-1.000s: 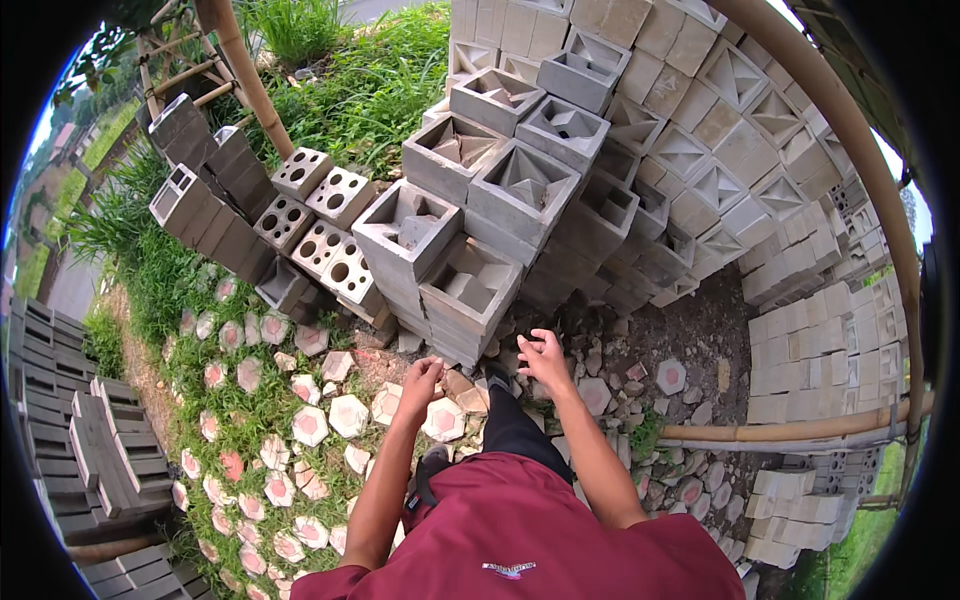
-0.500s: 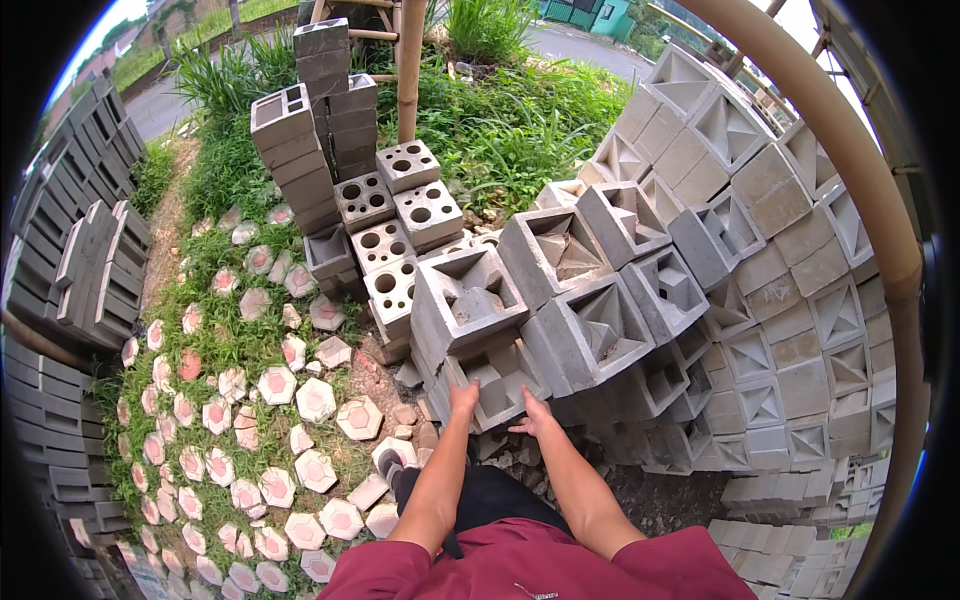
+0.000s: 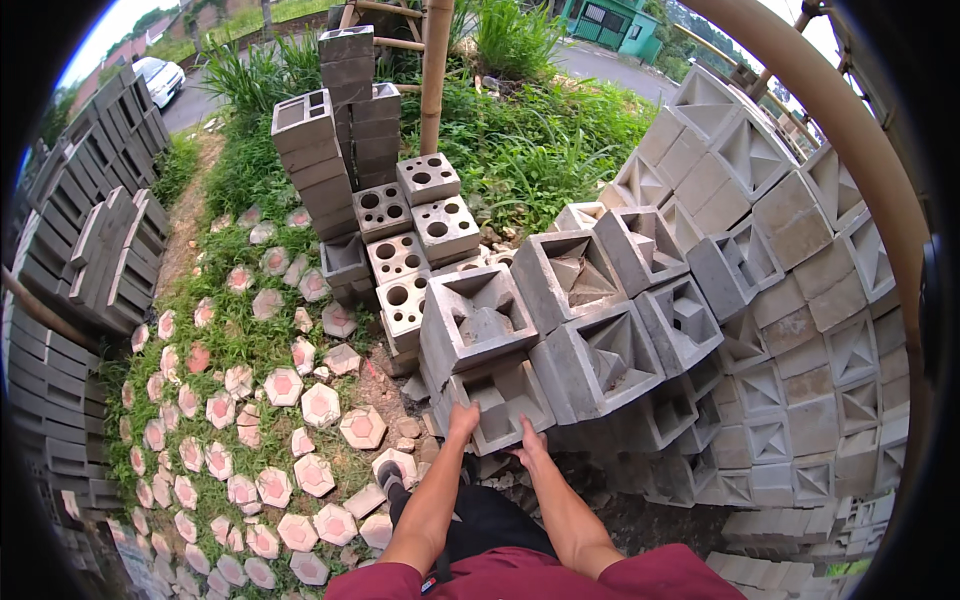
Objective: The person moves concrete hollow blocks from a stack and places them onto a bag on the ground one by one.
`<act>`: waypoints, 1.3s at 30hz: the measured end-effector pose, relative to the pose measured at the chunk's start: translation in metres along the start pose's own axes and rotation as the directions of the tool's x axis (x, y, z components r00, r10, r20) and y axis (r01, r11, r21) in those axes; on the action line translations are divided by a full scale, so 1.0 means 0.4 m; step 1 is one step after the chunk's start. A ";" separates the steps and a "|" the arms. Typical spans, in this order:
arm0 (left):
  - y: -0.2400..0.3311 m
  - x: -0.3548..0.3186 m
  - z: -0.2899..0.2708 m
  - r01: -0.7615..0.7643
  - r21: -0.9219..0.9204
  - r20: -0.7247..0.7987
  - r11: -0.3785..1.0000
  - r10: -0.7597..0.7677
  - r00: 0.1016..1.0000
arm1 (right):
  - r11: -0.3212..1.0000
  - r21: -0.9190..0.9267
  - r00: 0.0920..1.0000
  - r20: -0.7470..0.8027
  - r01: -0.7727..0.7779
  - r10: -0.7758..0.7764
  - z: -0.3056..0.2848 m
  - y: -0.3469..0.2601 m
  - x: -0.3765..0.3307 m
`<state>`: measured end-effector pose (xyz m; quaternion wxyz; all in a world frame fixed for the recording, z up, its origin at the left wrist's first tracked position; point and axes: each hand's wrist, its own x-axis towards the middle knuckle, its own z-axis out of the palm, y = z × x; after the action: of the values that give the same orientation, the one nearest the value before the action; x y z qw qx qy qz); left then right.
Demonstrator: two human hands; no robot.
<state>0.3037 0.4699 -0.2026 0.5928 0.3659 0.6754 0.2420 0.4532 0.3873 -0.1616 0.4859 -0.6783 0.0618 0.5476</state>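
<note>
Head view: left hand [image 3: 463, 420] and right hand [image 3: 530, 443] pressing open-palmed against lower hollow block [image 3: 497, 398], fingers spread on its near face, beneath upper block [image 3: 477, 322].

blocks [image 3: 480, 330] grey | hex pavers [image 3: 320, 405] pink-centred, pale rim | grass [image 3: 540, 150] green

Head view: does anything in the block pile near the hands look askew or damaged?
Yes. The hollow grey blocks lie tilted at mixed angles, not in level rows. Both hands, left hand and right hand, touch the lowest front block. No breakage is clear.
</note>
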 end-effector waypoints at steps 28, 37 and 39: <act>-0.196 -0.599 -0.902 -0.117 -0.965 -0.142 0.233 -0.096 0.985 | 0.554 -0.517 0.534 0.833 0.653 0.146 0.567 0.078 -0.614; -0.324 -0.904 -1.171 -0.610 -0.779 -0.627 0.146 -0.171 0.760 | 0.627 -0.482 0.134 0.844 0.611 0.519 0.943 0.452 -0.909; -0.368 -0.946 -1.211 -0.657 -0.750 -0.656 0.077 -0.220 0.722 | 0.652 -0.503 0.094 0.826 0.567 0.555 0.994 0.543 -0.988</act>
<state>-0.1892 0.1358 0.0086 0.3631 -0.1187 0.4185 0.8240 -0.1073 0.3863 0.0557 0.0583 -0.2486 -0.5209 0.8145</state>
